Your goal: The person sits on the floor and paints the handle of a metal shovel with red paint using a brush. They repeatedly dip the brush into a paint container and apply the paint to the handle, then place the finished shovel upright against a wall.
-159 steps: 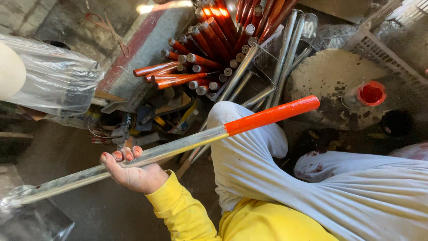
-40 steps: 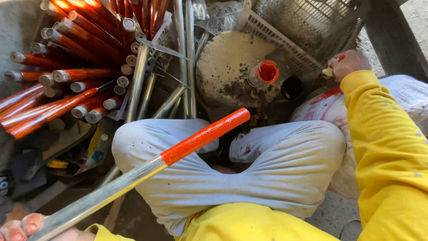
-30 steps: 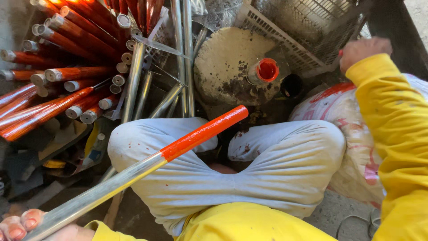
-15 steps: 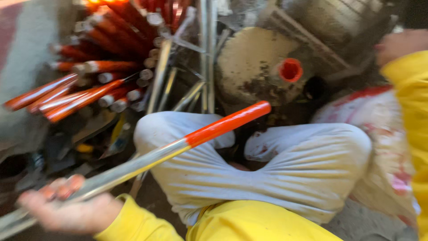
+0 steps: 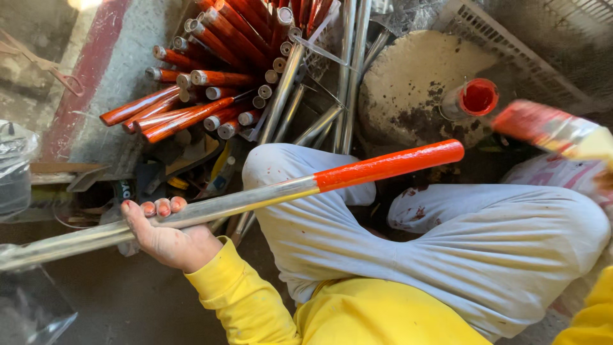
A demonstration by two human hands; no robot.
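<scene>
My left hand [image 5: 169,239] grips a long bare metal pipe [image 5: 242,201] from below, fingers curled over it. The pipe lies slantwise across my crossed legs in pale trousers, and its far end [image 5: 389,163] is painted bright orange-red. A flat paintbrush [image 5: 546,128] with red-loaded bristles hangs, blurred, at the right edge, just above and to the right of the painted end. My right hand [image 5: 603,182] shows only as a sliver at the frame's edge, on the brush handle. A small pot of red paint [image 5: 477,97] stands on a round, paint-stained white block [image 5: 408,83].
A heap of pipes with orange-red ends [image 5: 204,102] lies at the upper left. Several unpainted pipes [image 5: 348,57] lean beside it. A white plastic crate [image 5: 511,45] sits behind the block. Clear plastic wrap [image 5: 13,172] and scattered tools [image 5: 153,179] lie at the left.
My right arm, earlier stretched toward the crate at the back right, has come back and the red brush is now near the pipe's painted end. My left hand still holds the pipe.
</scene>
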